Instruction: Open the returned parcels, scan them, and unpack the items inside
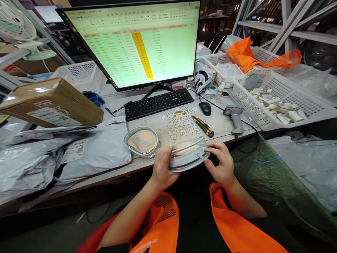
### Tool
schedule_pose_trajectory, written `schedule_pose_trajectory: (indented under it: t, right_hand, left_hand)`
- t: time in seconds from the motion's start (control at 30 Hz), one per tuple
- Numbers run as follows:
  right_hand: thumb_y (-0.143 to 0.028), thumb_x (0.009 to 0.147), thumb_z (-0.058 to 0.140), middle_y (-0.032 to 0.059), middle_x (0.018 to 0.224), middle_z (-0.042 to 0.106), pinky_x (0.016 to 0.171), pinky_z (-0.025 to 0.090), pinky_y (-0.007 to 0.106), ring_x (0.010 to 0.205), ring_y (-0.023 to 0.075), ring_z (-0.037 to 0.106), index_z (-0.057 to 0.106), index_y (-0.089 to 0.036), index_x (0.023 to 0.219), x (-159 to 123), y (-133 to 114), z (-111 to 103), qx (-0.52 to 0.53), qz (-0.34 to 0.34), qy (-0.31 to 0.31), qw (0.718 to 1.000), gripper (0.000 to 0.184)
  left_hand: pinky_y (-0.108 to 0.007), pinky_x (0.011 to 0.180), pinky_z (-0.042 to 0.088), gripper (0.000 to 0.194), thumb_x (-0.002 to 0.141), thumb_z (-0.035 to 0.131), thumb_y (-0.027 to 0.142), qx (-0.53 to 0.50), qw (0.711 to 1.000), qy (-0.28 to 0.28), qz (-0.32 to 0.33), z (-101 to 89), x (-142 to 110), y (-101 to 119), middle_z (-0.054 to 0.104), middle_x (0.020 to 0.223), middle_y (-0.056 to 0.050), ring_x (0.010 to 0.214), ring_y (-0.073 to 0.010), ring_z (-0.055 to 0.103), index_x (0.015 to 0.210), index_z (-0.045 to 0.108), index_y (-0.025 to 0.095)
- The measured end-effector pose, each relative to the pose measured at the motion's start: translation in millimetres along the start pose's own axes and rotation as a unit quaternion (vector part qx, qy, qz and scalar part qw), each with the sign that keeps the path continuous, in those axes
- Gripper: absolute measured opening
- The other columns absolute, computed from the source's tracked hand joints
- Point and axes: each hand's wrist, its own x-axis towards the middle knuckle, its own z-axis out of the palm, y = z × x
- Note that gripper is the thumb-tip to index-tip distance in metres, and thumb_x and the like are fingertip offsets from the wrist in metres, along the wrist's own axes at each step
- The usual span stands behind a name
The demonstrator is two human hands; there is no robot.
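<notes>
The clear, rounded plastic pouch with pale-blue trim (186,161) is at the counter's (225,135) near edge, its long axis running left to right, right end slightly farther away, and its zipped side facing me. I grip its left end between the thumb and fingers of my left hand (163,170) and pinch the right end near the zipper with my right (222,165); light, even pressure from both should keep the soft wall from buckling, while 1 matching round pouch with a beige inside (143,141) lies just left.
</notes>
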Motion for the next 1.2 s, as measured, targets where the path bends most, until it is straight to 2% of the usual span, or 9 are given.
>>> schedule_pose_trajectory:
  t: [0.13,0.27,0.37,0.53,0.73,0.87,1.03,1.1,1.2]
  right_hand:
    - [-0.035,0.097,0.065,0.0078,0.101,0.07,0.092,0.048,0.045,0.099,0.0262,0.065,0.068,-0.023,0.098,16,0,-3,-0.043,0.015,-0.113,0.993,0.012]
    - [-0.018,0.097,0.058,0.0049,0.094,0.07,0.082,0.044,0.037,0.089,0.0222,0.064,0.066,-0.019,0.091,21,11,0,-0.098,0.053,-0.236,0.965,0.01]
    - [-0.015,0.095,0.056,0.0046,0.091,0.069,0.077,0.042,0.033,0.083,0.0208,0.062,0.065,-0.019,0.091,22,21,5,-0.128,0.07,-0.275,0.95,0.011]
    - [-0.013,0.093,0.051,0.0049,0.087,0.063,0.079,0.04,0.033,0.082,0.0208,0.057,0.058,-0.018,0.088,27,27,9,-0.129,0.0,-0.3,0.945,0.01]
    - [-0.017,0.093,0.049,0.0026,0.08,0.058,0.073,0.035,0.031,0.075,0.0188,0.052,0.05,-0.021,0.081,32,21,10,-0.112,0.002,-0.326,0.939,0.013]
    - [-0.015,0.089,0.045,0.0033,0.073,0.053,0.069,0.031,0.033,0.069,0.0186,0.046,0.042,-0.022,0.073,30,24,16,-0.151,-0.023,-0.331,0.931,0.018]
    - [-0.022,0.095,0.04,0.0,0.071,0.046,0.065,0.032,0.03,0.067,0.0169,0.043,0.038,-0.023,0.072,29,51,15,0.063,0.039,-0.353,0.933,0.023]
    - [-0.031,0.1,0.039,-0.0004,0.072,0.047,0.067,0.036,0.03,0.069,0.0168,0.046,0.043,-0.022,0.074,28,67,14,0.169,0.086,-0.351,0.917,0.028]
    - [-0.042,0.105,0.039,-0.0008,0.073,0.05,0.071,0.04,0.03,0.072,0.0169,0.049,0.046,-0.022,0.078,28,81,15,0.258,0.138,-0.343,0.892,0.035]
  left_hand:
    - [-0.046,0.099,0.041,0.098,0.078,0.07,0.012,0.072,0.993,-0.094,0.006,-7.7,12,8,0.063,0.125,-0.015,0.111,-0.033,0.058,0.162,0.022,0.026]
    - [-0.045,0.098,0.039,0.086,0.085,0.064,0.013,0.104,0.974,-0.202,0.006,-7.8,25,16,0.061,0.132,-0.016,0.115,-0.0337,0.057,0.16,0.025,0.023]
    - [-0.045,0.098,0.04,0.085,0.089,0.066,0.019,0.09,0.978,-0.19,0.003,-6.2,29,14,0.062,0.131,-0.016,0.115,-0.0338,0.056,0.161,0.022,0.022]
    - [-0.047,0.099,0.041,0.087,0.09,0.07,0.028,0.078,0.979,-0.189,-0.026,-6.3,25,5,0.061,0.129,-0.016,0.115,-0.0351,0.057,0.162,0.021,0.023]
    - [-0.047,0.1,0.039,0.088,0.09,0.067,0.022,0.108,0.973,-0.203,-0.002,-5.3,16,10,0.06,0.131,-0.018,0.117,-0.0348,0.055,0.163,0.018,0.021]
    - [-0.049,0.102,0.041,0.09,0.088,0.068,0.02,0.111,0.974,-0.197,-0.003,-6.2,10,13,0.058,0.133,-0.018,0.119,-0.0346,0.054,0.163,0.017,0.021]
    - [-0.052,0.109,0.044,0.097,0.083,0.068,0.018,0.042,0.987,-0.149,-0.05,-5.5,-20,-2,0.053,0.137,-0.018,0.129,-0.0333,0.052,0.164,0.015,0.025]
    - [-0.049,0.108,0.046,0.099,0.084,0.073,0.026,-0.012,0.988,-0.107,-0.107,2.2,-38,-12,0.055,0.135,-0.016,0.127,-0.0313,0.055,0.164,0.014,0.025]
    - [-0.045,0.103,0.05,0.096,0.086,0.076,0.05,-0.082,0.983,0.014,-0.162,18.4,-59,-21,0.057,0.13,-0.015,0.118,-0.0287,0.061,0.161,0.022,0.025]
